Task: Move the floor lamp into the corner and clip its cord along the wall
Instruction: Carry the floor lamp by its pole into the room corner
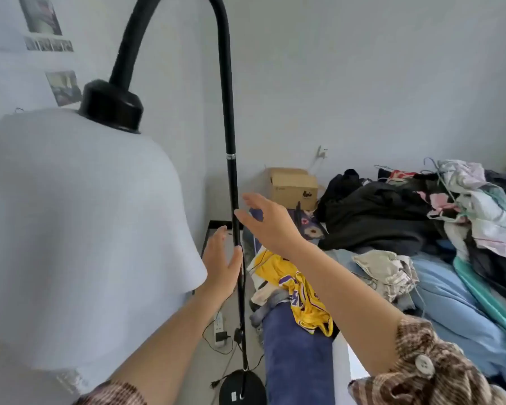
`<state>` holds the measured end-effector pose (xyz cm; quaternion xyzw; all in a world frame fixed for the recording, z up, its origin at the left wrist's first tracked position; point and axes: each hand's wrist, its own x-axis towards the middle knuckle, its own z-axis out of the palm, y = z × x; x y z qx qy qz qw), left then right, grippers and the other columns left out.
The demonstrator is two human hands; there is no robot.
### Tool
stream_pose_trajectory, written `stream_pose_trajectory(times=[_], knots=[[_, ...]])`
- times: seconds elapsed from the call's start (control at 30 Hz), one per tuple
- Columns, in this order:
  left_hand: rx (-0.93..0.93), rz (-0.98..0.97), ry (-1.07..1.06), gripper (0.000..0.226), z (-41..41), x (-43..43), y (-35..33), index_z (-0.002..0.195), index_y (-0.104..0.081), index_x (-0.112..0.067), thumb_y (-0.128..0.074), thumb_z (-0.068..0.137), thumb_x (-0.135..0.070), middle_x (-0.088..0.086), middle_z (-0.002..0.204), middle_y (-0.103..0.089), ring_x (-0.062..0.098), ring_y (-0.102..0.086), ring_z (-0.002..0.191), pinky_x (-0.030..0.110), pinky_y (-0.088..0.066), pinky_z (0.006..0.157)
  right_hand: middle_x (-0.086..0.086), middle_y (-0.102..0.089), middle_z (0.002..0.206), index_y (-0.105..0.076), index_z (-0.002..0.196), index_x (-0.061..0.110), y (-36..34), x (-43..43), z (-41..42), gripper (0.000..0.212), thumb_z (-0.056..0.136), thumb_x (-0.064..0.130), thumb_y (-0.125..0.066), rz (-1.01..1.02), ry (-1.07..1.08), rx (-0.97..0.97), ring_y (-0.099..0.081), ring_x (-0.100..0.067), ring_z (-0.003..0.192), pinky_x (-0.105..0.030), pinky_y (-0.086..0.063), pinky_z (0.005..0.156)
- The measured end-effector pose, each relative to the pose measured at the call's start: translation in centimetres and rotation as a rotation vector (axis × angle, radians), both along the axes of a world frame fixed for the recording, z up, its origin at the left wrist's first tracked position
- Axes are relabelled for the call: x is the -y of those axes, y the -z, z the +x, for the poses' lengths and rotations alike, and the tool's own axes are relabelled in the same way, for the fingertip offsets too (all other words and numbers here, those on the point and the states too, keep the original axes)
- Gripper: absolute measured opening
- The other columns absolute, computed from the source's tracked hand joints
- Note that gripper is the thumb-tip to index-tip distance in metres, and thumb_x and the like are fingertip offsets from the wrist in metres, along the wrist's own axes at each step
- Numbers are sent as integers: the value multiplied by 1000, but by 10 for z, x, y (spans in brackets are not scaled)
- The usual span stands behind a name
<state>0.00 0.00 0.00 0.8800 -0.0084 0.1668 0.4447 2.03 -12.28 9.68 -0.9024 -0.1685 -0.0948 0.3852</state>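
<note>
Open hands point(221, 263) point(268, 222) — flanking lamp pole point(233, 185)

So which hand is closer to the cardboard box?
Right. The right hand reaches up beside the lamp pole, just left of and below the cardboard box. The left hand sits lower, on the pole's far side, farther from the box.

the lamp pole point(232, 182) stands between shade point(79, 229) on the left and bed point(450, 302) on the right; power strip point(219, 328) lies on the floor behind its base point(241, 388).
</note>
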Motion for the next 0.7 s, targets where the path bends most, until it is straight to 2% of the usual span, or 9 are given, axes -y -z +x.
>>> stream_pose_trajectory(times=[0.13, 0.2, 0.3, 0.37, 0.43, 0.53, 0.7], knots=[[9, 48, -3, 48, 8, 5, -1, 140, -34, -18, -36, 97, -39, 2, 132, -50, 18, -49, 121, 35, -44, 97, 0, -66, 125, -56, 130, 21, -13, -7, 13, 43, 92, 39, -53, 143, -105, -37, -59, -16, 118, -37, -47, 100], [-9, 67, -18, 43, 11, 6, 5, 131, -42, -19, -34, 97, -43, -2, 115, -56, 13, -55, 103, 28, -47, 84, -2, -71, 116, -61, 124, 19, -12, -10, 17, 36, 92, 35, -55, 180, -132, -80, -63, -17, 109, -40, -50, 97], [11, -13, -60, 24, 14, 11, 8, 101, -53, -21, -37, 97, -38, -10, 75, -56, 6, -55, 68, 18, -39, 58, -6, -74, 102, -68, 109, 15, -9, -9, 25, 25, 92, 29, -57, 241, -160, -99, -67, -22, 98, -43, -51, 94], [0, -70, -79, 20, 17, 13, 7, 89, -52, -21, -41, 97, -35, -10, 61, -51, 3, -51, 56, 15, -35, 51, -5, -75, 98, -68, 104, 17, -8, -9, 26, 19, 91, 27, -57, 271, -173, -104, -67, -23, 96, -43, -51, 94], [-13, -96, -81, 21, 17, 14, 4, 90, -55, -16, -43, 97, -32, -10, 61, -52, 2, -50, 55, 12, -37, 50, -6, -75, 95, -69, 101, 18, -7, -8, 28, 17, 91, 26, -57, 284, -187, -107, -67, -26, 94, -44, -51, 93], [-20, -170, -94, 24, 14, 19, 3, 104, -58, -12, -43, 97, -30, -5, 79, -62, 5, -56, 70, 9, -38, 56, -4, -75, 94, -69, 101, 19, -9, -6, 26, 16, 92, 26, -58, 287, -203, -120, -68, -24, 93, -43, -52, 93], [26, -241, -121, 25, 2, 27, 5, 105, -58, -10, -43, 97, -29, -11, 67, -53, 2, -47, 55, 9, -36, 49, -4, -71, 94, -66, 106, 16, -10, -8, 12, 17, 93, 23, -56, 327, -204, -131, -67, -25, 95, -47, -53, 91]])
